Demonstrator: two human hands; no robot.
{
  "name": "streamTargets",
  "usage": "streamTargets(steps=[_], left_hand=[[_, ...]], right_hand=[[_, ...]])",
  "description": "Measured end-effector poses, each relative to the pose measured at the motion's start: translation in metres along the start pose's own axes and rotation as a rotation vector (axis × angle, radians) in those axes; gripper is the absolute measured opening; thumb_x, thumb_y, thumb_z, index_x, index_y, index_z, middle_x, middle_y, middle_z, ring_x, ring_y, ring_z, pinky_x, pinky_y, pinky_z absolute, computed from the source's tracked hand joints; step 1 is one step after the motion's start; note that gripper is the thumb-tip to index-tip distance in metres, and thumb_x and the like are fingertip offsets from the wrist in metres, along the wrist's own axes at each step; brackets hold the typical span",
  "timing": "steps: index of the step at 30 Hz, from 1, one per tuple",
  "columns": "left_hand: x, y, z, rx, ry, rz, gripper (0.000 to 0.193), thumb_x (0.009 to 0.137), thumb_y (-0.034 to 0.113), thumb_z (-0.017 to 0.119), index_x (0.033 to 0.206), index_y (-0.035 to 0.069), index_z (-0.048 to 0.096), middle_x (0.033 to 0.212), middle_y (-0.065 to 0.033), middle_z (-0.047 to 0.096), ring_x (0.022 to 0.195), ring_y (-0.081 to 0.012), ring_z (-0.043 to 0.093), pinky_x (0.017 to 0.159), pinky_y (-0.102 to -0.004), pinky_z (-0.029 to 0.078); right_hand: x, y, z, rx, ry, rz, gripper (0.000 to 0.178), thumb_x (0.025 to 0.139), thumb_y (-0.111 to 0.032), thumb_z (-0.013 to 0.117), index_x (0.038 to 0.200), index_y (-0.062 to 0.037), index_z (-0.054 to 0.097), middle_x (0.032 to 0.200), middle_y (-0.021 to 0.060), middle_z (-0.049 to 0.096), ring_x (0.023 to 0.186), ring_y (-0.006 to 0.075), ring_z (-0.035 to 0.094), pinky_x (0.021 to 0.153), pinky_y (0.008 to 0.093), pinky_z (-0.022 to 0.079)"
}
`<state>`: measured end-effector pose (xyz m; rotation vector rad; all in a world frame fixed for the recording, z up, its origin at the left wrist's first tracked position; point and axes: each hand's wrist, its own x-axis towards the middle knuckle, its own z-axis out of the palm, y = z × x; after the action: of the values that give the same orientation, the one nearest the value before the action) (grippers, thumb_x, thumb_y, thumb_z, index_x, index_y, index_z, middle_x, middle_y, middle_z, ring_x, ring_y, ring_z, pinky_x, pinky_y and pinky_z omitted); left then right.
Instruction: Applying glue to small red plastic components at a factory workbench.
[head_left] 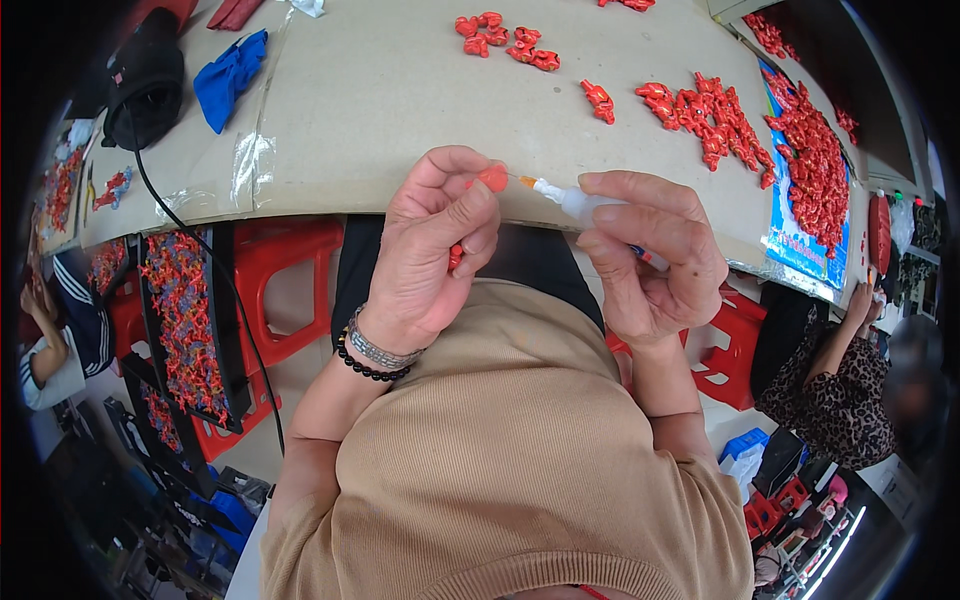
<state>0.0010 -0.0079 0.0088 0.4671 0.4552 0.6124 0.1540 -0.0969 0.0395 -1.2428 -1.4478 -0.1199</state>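
The counter (390, 100), largest of all, carries red pieces at several spots, so the work looks like one item within a long batch. At its right side a big red heap (815, 165) covers much of a blue sheet (800, 255); whether those pieces are done or waiting cannot be told. The left hand (440, 240) and the right hand (650, 255) are both closed in a pinch, raised at the counter's near edge. Beside the heap spreads a looser red cluster (712, 115), and farther back sit two small groups (482, 35) (perhaps finished ones set apart, though nothing proves it). A white squeeze bottle (590, 207) is gripped between the right fingers and thumb. One single piece (598, 101) lies alone on the counter. The red piece (490, 179) being worked is nipped between left thumb and forefinger, seemingly midway through its treatment: the bottle's orange nozzle (527, 182) points right at it, contact unclear. A smaller red bit (456, 256) shows under the curled left fingers.
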Motion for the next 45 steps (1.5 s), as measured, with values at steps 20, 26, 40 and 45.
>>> streamTargets(steps=[20,26,40,45], left_hand=[[0.001,-0.001,-0.003,-0.022,0.014,0.031,0.019,0.091,0.003,0.059,0.108,0.005,0.053,0.095,-0.0019,0.063,0.055,-0.004,0.038,0.043,-0.0181,0.028],[0.002,-0.002,-0.003,-0.018,0.02,0.04,0.019,0.091,0.003,0.06,0.109,0.005,0.053,0.094,-0.0015,0.063,0.055,-0.0038,0.038,0.043,-0.0181,0.028],[0.003,-0.003,-0.004,-0.082,-0.056,-0.082,0.019,0.098,0.025,0.053,0.106,0.008,0.057,0.091,-0.0004,0.06,0.055,-0.0048,0.039,0.042,-0.0175,0.027],[0.004,-0.007,-0.009,-0.196,-0.101,-0.181,0.026,0.099,0.034,0.049,0.104,0.01,0.059,0.089,0.0003,0.06,0.055,-0.0057,0.039,0.042,-0.0176,0.027]], right_hand=[[-0.001,-0.003,0.0,0.014,-0.014,0.018,0.028,0.061,0.007,0.073,0.085,-0.0018,0.063,0.088,0.0167,0.068,0.061,0.0186,0.063,0.049,0.0251,0.048],[-0.001,-0.011,-0.006,-0.016,-0.105,0.094,0.018,0.077,-0.001,0.073,0.086,0.0012,0.058,0.09,0.0218,0.067,0.081,0.0236,0.068,0.06,0.0258,0.051],[-0.003,-0.006,-0.006,0.08,0.031,0.169,0.023,0.07,0.008,0.071,0.089,0.0025,0.059,0.087,0.0177,0.067,0.073,0.0211,0.065,0.052,0.0258,0.049],[-0.002,-0.001,-0.003,0.135,0.069,0.092,0.024,0.071,0.008,0.071,0.091,0.0028,0.058,0.086,0.0176,0.067,0.077,0.0231,0.066,0.055,0.0263,0.05]])
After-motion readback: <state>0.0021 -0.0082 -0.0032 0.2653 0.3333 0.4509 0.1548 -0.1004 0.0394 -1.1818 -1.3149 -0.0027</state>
